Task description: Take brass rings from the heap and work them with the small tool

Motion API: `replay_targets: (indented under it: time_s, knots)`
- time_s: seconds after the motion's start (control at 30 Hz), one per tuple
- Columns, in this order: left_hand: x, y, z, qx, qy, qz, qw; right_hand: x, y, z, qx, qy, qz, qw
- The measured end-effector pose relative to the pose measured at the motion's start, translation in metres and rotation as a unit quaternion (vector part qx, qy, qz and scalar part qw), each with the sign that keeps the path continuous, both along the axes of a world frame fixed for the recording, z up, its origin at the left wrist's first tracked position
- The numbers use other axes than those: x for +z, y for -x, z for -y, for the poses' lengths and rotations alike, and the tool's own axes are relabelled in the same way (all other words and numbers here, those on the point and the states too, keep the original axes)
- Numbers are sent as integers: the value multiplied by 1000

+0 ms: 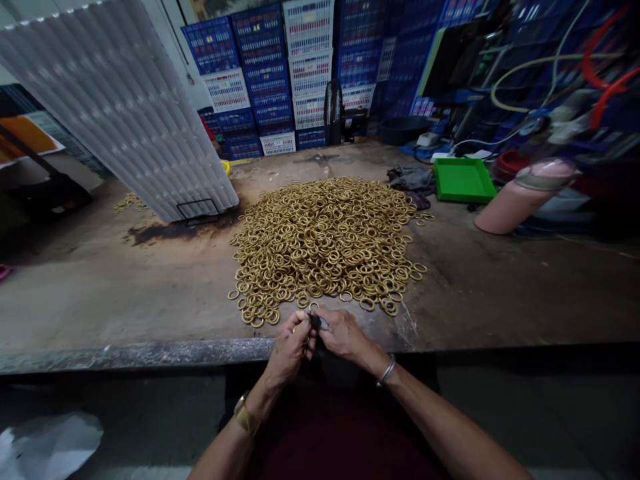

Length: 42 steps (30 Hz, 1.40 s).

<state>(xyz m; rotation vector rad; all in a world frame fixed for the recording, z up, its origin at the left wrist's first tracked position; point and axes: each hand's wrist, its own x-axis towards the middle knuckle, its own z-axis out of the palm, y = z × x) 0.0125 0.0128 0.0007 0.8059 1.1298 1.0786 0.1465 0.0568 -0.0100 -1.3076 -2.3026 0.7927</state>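
A wide heap of brass-coloured metal rings [325,233] lies on the worn workbench [500,300] in front of me. At the near edge of the heap my two hands meet. My right hand [345,335] is closed around a small black and grey tool [317,321], whose exact kind I cannot make out. Against the tool's dark end, my left hand [293,343] is pinched; what its fingers hold is mostly hidden. A single ring [313,307] shows just beyond the fingertips. I wear a watch on the left wrist and a metal bangle on the right.
A tall corrugated translucent panel [125,113] leans at the left by a wire stand [197,212]. To the right are a green tray [464,180], dark cloths [410,179] and a pink bottle [523,197]. Blue and white crates [260,80] are stacked behind the bench.
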Motion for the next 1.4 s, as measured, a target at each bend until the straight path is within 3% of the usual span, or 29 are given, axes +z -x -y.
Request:
replay_targets:
  time_s: [0.5, 0.7, 0.93, 1.2, 1.4]
  knots:
    - [2, 2, 3, 9, 12, 23, 1000, 10, 4, 1, 6, -15, 94, 995]
    - [16, 3, 23, -57, 50, 88, 993, 6, 2, -14, -64, -29, 162, 984]
    - [6, 2, 32, -104, 85, 106, 985, 5, 10, -15, -92, -63, 131, 985]
    - [3, 5, 33, -103, 144, 257, 950, 7, 15, -16, -91, -47, 150, 983]
    - [-6, 7, 30, -23, 178, 350, 919, 0, 9, -16, -107, -50, 86, 989]
